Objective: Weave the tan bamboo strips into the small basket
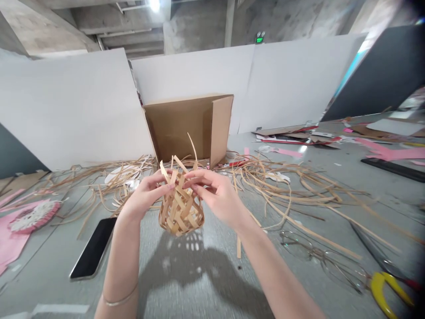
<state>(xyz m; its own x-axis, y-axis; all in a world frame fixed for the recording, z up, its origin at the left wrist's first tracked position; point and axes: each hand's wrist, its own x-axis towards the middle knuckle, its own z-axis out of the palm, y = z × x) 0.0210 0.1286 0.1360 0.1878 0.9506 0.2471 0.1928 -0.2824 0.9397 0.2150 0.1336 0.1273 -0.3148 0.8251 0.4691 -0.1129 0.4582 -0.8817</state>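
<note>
A small basket (181, 210) of woven flat bamboo-like strips hangs between my hands, above the grey table. Loose strip ends stick up from its top, one of them long, thin and curved. My left hand (148, 192) grips the upper left side, thumb pressed over a strip near the rim. On the upper right, my right hand (212, 190) pinches at a strip, its thumb and fingers close together. The fingers behind the weave are partly hidden. The basket's shadow falls on the table below.
Loose strips (265, 177) lie heaped at right, more at left. An open cardboard box (222, 128) stands behind the basket. A phone (93, 249) lies left; glasses (317, 253) and yellow-handled scissors (381, 292) lie right. White panels (199, 75) close off the back.
</note>
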